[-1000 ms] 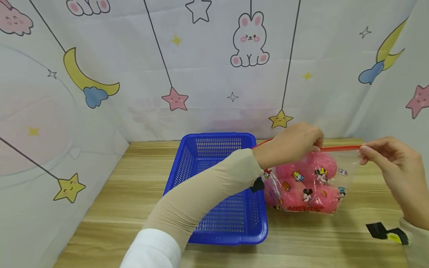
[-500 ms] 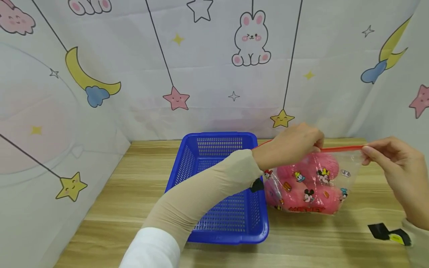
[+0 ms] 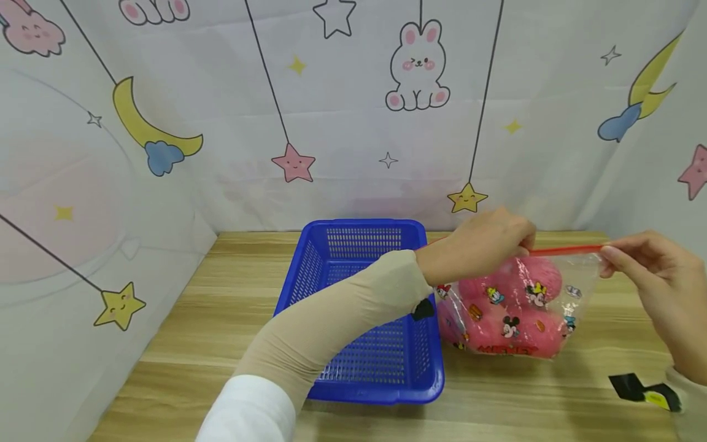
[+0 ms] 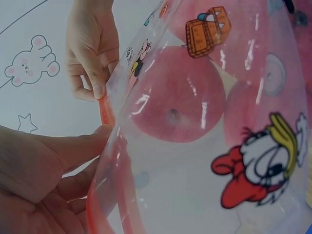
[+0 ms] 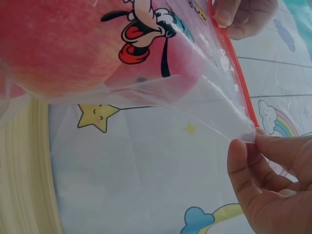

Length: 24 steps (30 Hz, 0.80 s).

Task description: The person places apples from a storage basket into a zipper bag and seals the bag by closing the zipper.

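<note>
A clear zip bag (image 3: 525, 319) with cartoon prints and a red zip strip stands on the table, right of the blue basket. Several round pink fruits (image 4: 180, 97), which look like peaches, fill it. My left hand (image 3: 480, 242) reaches across the basket and pinches the red strip near its middle. At the strip's right end, my right hand (image 3: 657, 276) pinches the bag's top corner between thumb and fingers, as the right wrist view also shows. The strip between both hands is drawn straight. My left forearm hides part of the basket and the bag's left end.
The blue plastic basket (image 3: 381, 393) with mesh walls stands left of the bag, under my left forearm. Beneath both lies a wood-grain table (image 3: 182, 344). A white printed cloth (image 3: 342, 123) hangs behind and along the sides.
Both hands keep their grip on the strip. The bag's right end and my right hand sit slightly lower in the head view, which has shifted a little.
</note>
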### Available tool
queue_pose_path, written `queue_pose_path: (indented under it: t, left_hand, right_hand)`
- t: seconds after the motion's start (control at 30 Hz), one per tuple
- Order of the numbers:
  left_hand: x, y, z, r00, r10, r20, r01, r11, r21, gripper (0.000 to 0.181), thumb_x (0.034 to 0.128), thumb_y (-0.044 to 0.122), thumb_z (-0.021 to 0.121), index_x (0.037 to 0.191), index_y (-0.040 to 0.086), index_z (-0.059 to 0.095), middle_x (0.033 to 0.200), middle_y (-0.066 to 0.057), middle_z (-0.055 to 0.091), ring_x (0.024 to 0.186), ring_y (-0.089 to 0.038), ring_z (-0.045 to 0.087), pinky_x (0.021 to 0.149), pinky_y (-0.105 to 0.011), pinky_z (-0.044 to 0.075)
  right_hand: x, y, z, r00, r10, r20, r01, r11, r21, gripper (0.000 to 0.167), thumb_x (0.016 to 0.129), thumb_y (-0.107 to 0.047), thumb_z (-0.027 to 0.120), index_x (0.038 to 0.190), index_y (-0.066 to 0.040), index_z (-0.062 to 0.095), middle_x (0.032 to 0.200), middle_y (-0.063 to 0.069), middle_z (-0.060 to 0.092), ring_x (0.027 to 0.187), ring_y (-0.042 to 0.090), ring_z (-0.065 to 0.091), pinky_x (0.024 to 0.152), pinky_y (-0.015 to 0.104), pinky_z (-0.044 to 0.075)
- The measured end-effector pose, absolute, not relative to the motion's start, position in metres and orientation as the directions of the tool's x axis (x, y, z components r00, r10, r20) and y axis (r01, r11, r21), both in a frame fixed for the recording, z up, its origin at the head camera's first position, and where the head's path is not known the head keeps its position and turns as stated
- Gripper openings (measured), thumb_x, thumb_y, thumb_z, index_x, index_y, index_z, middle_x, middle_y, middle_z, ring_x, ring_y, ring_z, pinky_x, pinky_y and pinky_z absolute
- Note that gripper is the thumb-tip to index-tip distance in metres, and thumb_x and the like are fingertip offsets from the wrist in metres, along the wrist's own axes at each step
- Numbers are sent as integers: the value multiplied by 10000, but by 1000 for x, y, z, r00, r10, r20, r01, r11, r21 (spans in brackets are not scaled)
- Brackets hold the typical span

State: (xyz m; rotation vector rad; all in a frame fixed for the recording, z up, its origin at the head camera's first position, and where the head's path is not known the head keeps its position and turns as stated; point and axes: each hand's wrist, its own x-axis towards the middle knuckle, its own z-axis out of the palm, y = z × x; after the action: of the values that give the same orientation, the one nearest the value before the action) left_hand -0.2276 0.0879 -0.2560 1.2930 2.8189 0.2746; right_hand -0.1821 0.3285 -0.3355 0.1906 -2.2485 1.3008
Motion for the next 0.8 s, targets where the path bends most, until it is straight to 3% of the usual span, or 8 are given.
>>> queue_pose_path:
  t: [0.8]
  left_hand:
    - [-225, 82, -257, -658, 751, 60, 749, 645, 149, 165, 1008, 247, 587, 1101, 166, 697, 1032, 80, 663, 890, -35, 551, 737, -114, 445]
  right_hand:
    - [-184, 332, -340, -850, 146, 507, -380, 497, -780, 75, 981, 8, 579, 1020, 35, 637, 840, -145, 633, 653, 2, 576, 706, 59, 464]
